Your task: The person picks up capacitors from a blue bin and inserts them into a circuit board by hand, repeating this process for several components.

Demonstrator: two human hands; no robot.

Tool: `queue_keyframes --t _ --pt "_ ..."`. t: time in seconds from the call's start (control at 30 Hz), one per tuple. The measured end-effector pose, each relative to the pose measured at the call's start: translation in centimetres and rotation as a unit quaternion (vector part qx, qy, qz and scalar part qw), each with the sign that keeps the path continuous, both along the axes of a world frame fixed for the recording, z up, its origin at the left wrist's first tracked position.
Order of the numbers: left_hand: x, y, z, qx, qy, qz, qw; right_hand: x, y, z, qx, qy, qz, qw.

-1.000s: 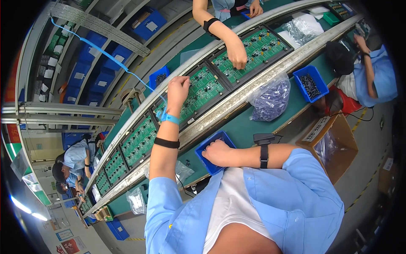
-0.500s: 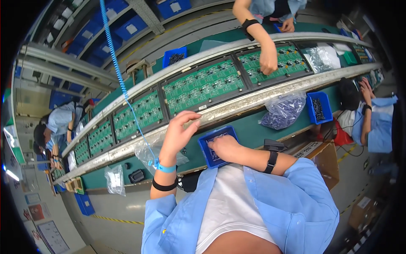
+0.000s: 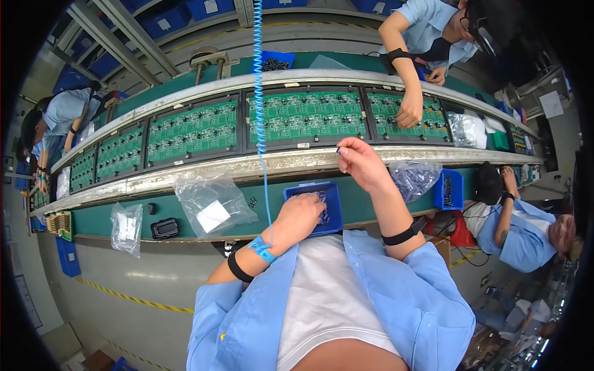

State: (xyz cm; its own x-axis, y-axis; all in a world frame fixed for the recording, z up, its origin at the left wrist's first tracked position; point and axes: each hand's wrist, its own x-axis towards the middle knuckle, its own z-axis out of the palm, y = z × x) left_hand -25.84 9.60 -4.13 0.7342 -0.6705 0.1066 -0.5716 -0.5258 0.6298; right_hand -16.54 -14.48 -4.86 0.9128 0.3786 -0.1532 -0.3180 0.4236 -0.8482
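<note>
My left hand (image 3: 299,216) reaches into a blue bin (image 3: 334,213) of small purplish electronic components (image 3: 323,215); its fingers curl together among them, and the tips are hidden. A blue wrist strap (image 3: 262,248) on that wrist joins a coiled cord (image 3: 258,74). My right hand (image 3: 362,162), raised over the near rail, pinches a small dark blue component (image 3: 338,150) between thumb and fingers. Beyond the rail, green circuit boards (image 3: 306,114) lie in black frames, set with rows of dark parts.
Across the line, a co-worker's hand (image 3: 409,110) is over the right-hand board. A bag of purple parts (image 3: 413,179) and another blue bin (image 3: 448,188) stand to my right. Left along the bench lie a clear bag (image 3: 213,210) and a black case (image 3: 164,229).
My right hand has left the bin and risen to the rail with a component. My left hand has come down into the bin. The view has shifted.
</note>
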Motion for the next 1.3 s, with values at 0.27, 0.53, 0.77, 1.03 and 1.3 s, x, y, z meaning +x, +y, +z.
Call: queue_keyframes --t 0.27,0.53,0.77,1.03,1.3 --pt "-0.3 -2.1 -2.5 0.176 -0.062 0.008 0.982 1.3 -1.5 1.5 -0.004 0.043 -0.036 0.998" --pt "-0.2 -2.4 -2.7 0.211 -0.041 -0.026 0.976 4.1 -2.3 1.2 -0.098 0.000 -0.064 0.993" --pt "0.5 -2.6 -3.0 0.173 -0.003 -0.074 0.982 7.2 -1.7 1.1 -0.384 -0.133 -0.102 0.908" --pt "0.6 -3.0 -3.6 0.140 -0.006 -0.051 0.989 9.8 0.3 1.5 -0.639 -0.288 -0.120 0.703" --pt "0.8 -2.6 -2.9 0.057 0.055 -0.032 0.996 10.7 0.6 1.4 -0.701 -0.300 -0.111 0.637"
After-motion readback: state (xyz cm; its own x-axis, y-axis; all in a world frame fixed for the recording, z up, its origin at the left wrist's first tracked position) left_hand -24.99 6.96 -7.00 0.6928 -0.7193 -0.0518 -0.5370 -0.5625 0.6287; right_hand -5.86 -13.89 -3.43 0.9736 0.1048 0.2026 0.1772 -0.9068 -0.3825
